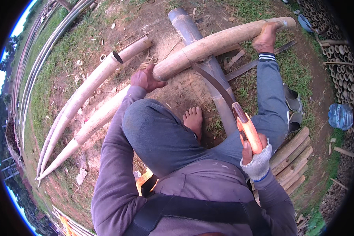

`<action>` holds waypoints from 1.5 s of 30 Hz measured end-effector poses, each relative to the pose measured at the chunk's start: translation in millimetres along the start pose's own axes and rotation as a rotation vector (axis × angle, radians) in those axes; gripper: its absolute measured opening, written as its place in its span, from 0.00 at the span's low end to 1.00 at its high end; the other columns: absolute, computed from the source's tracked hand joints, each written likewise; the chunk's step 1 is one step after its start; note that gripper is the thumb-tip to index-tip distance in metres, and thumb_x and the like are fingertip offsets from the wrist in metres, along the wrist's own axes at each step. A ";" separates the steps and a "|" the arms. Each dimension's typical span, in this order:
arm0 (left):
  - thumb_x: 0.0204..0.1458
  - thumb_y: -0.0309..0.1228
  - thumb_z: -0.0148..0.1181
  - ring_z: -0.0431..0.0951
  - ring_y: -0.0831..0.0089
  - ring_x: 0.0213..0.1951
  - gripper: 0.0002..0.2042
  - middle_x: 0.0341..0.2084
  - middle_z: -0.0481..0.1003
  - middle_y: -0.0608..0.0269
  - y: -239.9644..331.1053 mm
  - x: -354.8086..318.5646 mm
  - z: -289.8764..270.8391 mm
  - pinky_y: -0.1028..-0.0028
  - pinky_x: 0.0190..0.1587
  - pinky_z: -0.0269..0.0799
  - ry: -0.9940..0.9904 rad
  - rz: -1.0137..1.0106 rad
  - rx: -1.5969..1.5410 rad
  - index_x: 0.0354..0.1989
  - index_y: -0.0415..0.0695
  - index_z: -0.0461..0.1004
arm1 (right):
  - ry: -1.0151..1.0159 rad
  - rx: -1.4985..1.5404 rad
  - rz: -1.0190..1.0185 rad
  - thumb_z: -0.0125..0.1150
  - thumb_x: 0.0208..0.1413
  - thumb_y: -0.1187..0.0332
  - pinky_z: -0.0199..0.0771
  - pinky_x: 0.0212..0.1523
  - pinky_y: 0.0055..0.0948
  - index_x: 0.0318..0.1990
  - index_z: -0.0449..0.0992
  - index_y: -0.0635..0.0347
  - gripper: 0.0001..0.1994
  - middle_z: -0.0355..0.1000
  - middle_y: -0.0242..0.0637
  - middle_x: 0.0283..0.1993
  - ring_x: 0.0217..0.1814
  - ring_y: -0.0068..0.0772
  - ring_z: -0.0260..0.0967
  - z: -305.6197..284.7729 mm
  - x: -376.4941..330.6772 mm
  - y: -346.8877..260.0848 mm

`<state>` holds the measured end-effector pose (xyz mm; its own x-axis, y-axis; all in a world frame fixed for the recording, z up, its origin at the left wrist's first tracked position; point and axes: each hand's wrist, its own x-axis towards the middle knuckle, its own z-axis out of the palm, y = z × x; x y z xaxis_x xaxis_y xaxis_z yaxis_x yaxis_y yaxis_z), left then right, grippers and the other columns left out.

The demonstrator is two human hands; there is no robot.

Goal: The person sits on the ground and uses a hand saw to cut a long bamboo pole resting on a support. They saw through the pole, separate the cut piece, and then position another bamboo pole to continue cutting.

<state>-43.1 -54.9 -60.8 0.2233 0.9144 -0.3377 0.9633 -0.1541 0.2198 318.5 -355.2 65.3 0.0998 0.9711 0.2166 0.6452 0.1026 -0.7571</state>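
Observation:
A pale bamboo pole (224, 40) lies across a thicker grey bamboo log (185, 27). My bare left hand (144, 78) grips the pole on its left stretch, thumb along the lower side. Whether the pole runs on beneath the hand into the pale length (102, 112) at lower left, I cannot tell. In a white knit glove, my right hand (259, 155) is closed round the orange handle of a curved handsaw (216, 83). The far end of its blade meets the pole's near side, by a thin dark line across it. My bare right foot (266, 37) presses on the pole's right end.
Other cut bamboo poles (84, 92) lie on the left. My left foot (192, 118) rests on sawdust-strewn ground. Bamboo pieces (293, 157) sit by my right side, near dark footwear (293, 102). Stacked bamboo (340, 74) and a blue plastic bottle (340, 117) are far right.

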 end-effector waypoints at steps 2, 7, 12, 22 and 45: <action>0.41 0.64 0.79 0.87 0.43 0.54 0.51 0.50 0.86 0.42 -9.7 -8.9 -3.5 0.51 0.58 0.81 0.014 -0.069 0.014 0.73 0.50 0.70 | 0.037 0.063 0.195 0.66 0.70 0.67 0.77 0.38 0.38 0.50 0.77 0.69 0.12 0.81 0.45 0.39 0.35 0.38 0.79 -9.4 32.0 13.4; 0.41 0.63 0.79 0.85 0.45 0.58 0.52 0.53 0.85 0.42 -11.5 -6.9 -3.8 0.53 0.61 0.81 0.043 -0.087 0.022 0.75 0.52 0.69 | -0.147 0.056 -0.066 0.70 0.67 0.62 0.76 0.37 0.40 0.47 0.78 0.68 0.15 0.79 0.47 0.39 0.34 0.49 0.79 -33.3 0.9 -13.9; 0.40 0.63 0.79 0.85 0.45 0.58 0.52 0.54 0.85 0.43 -6.0 -7.8 -2.1 0.54 0.62 0.80 0.002 -0.116 0.024 0.75 0.54 0.70 | 0.026 0.457 0.259 0.68 0.69 0.60 0.76 0.37 0.34 0.47 0.75 0.68 0.17 0.76 0.38 0.37 0.34 0.30 0.76 -74.7 -55.9 7.9; 0.40 0.65 0.80 0.86 0.44 0.55 0.52 0.50 0.86 0.45 -10.5 -17.5 -7.4 0.50 0.60 0.80 0.028 -0.091 -0.003 0.75 0.57 0.69 | 0.065 0.280 -0.133 0.73 0.63 0.68 0.74 0.31 0.40 0.44 0.77 0.66 0.12 0.77 0.44 0.32 0.27 0.45 0.74 83.9 53.2 43.3; 0.40 0.67 0.79 0.89 0.46 0.48 0.48 0.43 0.87 0.46 -24.1 -14.7 14.6 0.51 0.51 0.83 0.077 -0.019 -0.031 0.68 0.53 0.74 | -0.069 0.150 -0.018 0.70 0.67 0.69 0.78 0.39 0.38 0.47 0.76 0.68 0.12 0.79 0.43 0.36 0.34 0.38 0.77 62.2 34.3 24.7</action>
<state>-67.4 -70.1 -74.5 0.1923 0.9431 -0.2711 0.9618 -0.1262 0.2431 290.7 -306.0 15.7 0.0335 0.9808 0.1919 0.5256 0.1461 -0.8381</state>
